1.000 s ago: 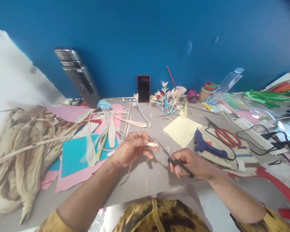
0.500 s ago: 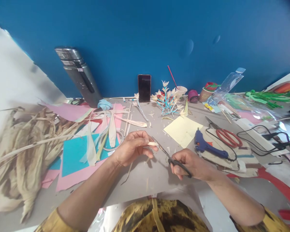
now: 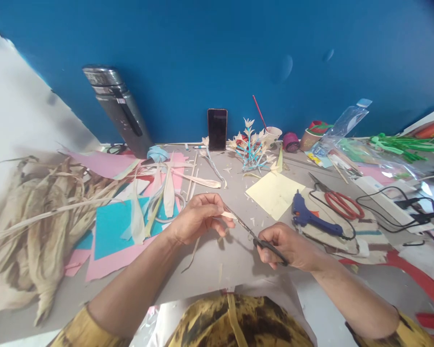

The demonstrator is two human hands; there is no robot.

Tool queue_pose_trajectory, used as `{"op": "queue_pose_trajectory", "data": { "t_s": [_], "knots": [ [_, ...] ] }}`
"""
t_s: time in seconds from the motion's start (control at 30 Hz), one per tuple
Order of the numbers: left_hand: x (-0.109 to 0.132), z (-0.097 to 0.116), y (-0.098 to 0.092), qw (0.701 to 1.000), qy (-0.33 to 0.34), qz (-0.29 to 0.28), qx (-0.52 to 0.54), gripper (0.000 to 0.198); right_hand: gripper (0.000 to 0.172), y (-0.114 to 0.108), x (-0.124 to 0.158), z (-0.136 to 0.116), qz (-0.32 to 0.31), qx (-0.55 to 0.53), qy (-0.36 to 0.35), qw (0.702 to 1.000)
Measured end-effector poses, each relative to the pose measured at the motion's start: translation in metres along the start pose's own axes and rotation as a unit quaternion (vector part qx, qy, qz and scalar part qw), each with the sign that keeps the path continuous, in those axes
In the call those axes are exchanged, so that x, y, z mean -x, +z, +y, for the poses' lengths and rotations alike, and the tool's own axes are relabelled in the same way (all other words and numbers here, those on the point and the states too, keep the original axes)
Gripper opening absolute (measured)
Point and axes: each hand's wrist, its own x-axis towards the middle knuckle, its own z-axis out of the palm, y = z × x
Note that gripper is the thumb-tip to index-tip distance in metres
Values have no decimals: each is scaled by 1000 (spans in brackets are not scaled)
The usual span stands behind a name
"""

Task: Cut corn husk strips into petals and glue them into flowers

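Note:
Between the thumb and fingers of my left hand [image 3: 201,218] is a small pale strip of dried husk [image 3: 228,215], its end pointing right. My right hand [image 3: 285,246] is closed round the black handles of a pair of scissors [image 3: 252,234]. The scissor blades reach up and left to the strip's tip, beside my left fingertips; whether they touch it I cannot tell. Small pale clippings [image 3: 253,221] lie on the grey table [image 3: 206,274] under the blades. Behind stands a bunch of pale husk flowers on blue stems [image 3: 251,152].
Dried husks [image 3: 43,231] and blue sheets [image 3: 112,226] lie left. A flask [image 3: 119,111] and a phone [image 3: 217,129] lean on the blue wall. Right are a yellow paper [image 3: 275,195], a blue glue gun [image 3: 313,217], red-handled scissors [image 3: 343,205], a plastic bottle [image 3: 347,125] and cables [image 3: 376,197].
The view has shifted slightly. Both hands keep nearly the same place, with the scissor blades still at the strip; the blades look closer together now.

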Motion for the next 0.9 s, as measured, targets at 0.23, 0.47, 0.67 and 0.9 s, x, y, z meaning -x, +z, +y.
{"op": "queue_pose_trajectory", "data": {
  "t_s": [0.23, 0.47, 0.67, 0.9],
  "knots": [
    [1, 1, -2, 999, -25, -23, -31, 16, 54, -3, 5, 0, -2, -3, 52, 999],
    [2, 2, -4, 997, -41, -41, -58, 15, 51, -8, 9, 1, -11, 9, 79, 997],
    [2, 4, 0, 996, -50, -18, -71, 19, 50, -13, 16, 0, 17, 23, 58, 998],
    [-2, -2, 3, 996, -13, 73, 46, 22, 41, 19, -15, -7, 248, -136, -80, 956]
  ]
}}
